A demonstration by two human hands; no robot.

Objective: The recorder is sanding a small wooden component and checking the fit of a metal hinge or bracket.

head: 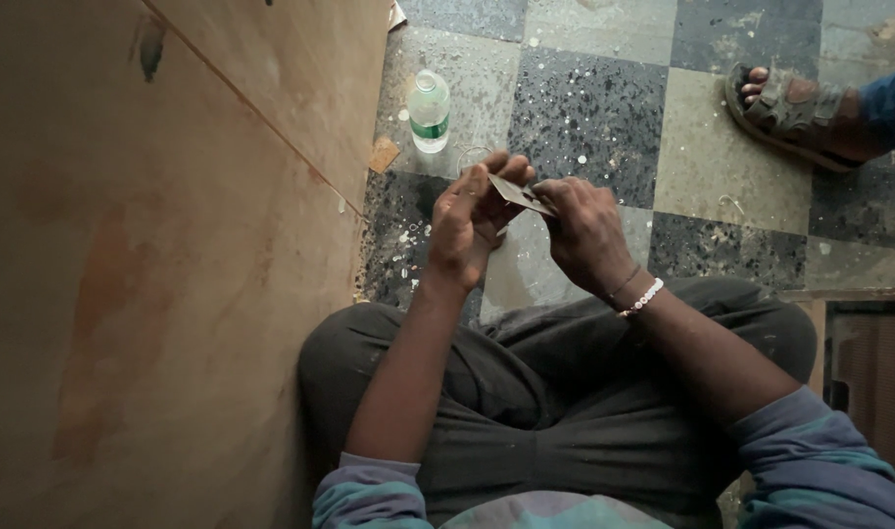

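Both the left hand (464, 220) and right hand (582, 230) pinch a thin, light, probably flexible sandpaper-like sheet (519, 194) at opposite edges, fingers pressed together, above the speckled floor (604, 108).

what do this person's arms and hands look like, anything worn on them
Both hands are bare, with no gloves. The right hand has a white beaded bracelet on its wrist, with a thin dark band just above it. The left hand shows nothing on its wrist. Both forearms are bare: the sleeves are pushed up, dull purple-blue with teal stripes.
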